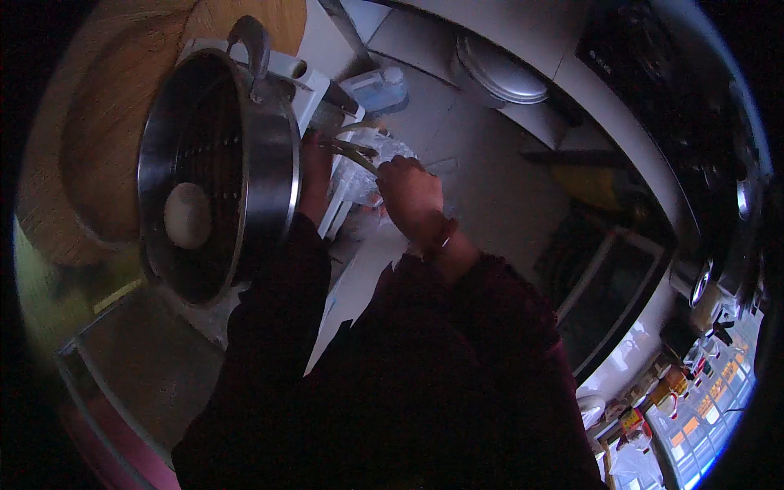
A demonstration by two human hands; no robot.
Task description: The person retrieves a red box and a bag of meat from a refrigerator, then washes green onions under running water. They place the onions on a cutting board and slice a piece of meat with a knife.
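Observation:
Between my two hands runs a thin greenish stalk (pixel 355 157), over a crumpled clear plastic bag (pixel 361 180). My right hand (pixel 411 191), with a red band at the wrist, is closed round the stalk's right end. At the stalk's other end is my left hand (pixel 315 174), dim and partly hidden behind a metal steamer pot (pixel 269 165); its fingers are too dark to make out. One pale egg (pixel 187 215) lies inside the pot, on a perforated surface. White plastic shelving (pixel 337 211) stands beside my left hand.
A translucent plastic jug (pixel 375 90) stands on the tiled floor beyond my hands. Round wooden boards (pixel 245 18) are at the upper left. A lidded metal pot (pixel 502 70) sits on a low shelf at the upper right. Bottles and packets line the counter (pixel 612 422) at the lower right.

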